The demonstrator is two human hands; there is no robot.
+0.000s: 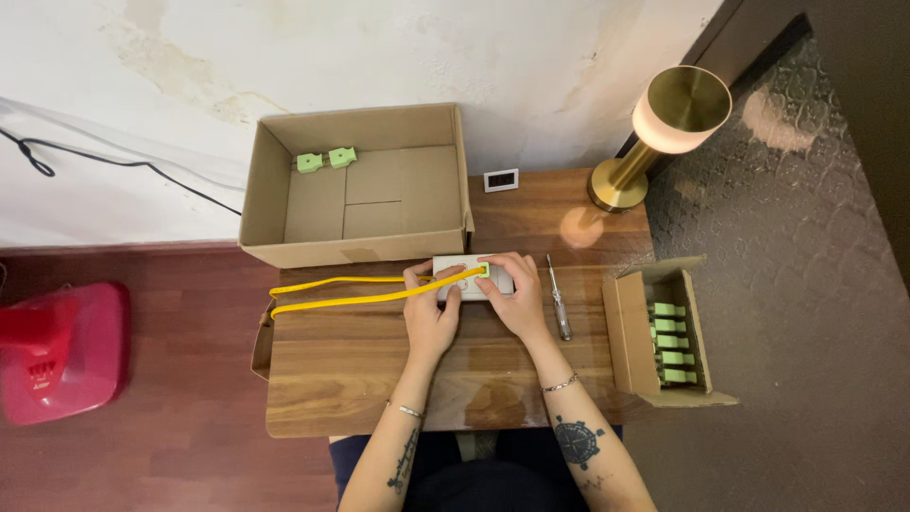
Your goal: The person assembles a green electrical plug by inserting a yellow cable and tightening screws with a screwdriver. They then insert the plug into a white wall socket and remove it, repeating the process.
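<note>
Both hands rest on the wooden worktop (379, 379), close together over a small white box-like device (472, 279) lying flat near the worktop's far edge. The left hand (431, 311) curls around the device's left end, fingers closed on it, with a yellow cable (351, 294) running beneath its thumb side. The right hand (512, 294) lies on top of the device's right half, fingers bent and pressing down where the cable's end meets a small green part; how that part sits under the fingertips is too small to make out. The cable stretches left from the hands in a long flat loop to the worktop's left edge. Just right of the right hand lies a screwdriver (557, 299), apart from it. Further right, a small open cardboard box (626, 327) holds a row of green connectors (671, 343). Beyond the hands stands a larger open cardboard box (445, 133) with two green pieces (325, 159) in its far left corner. A brass lamp (664, 123) stands at the far right, and a small white display (500, 179) lies by the wall.
</note>
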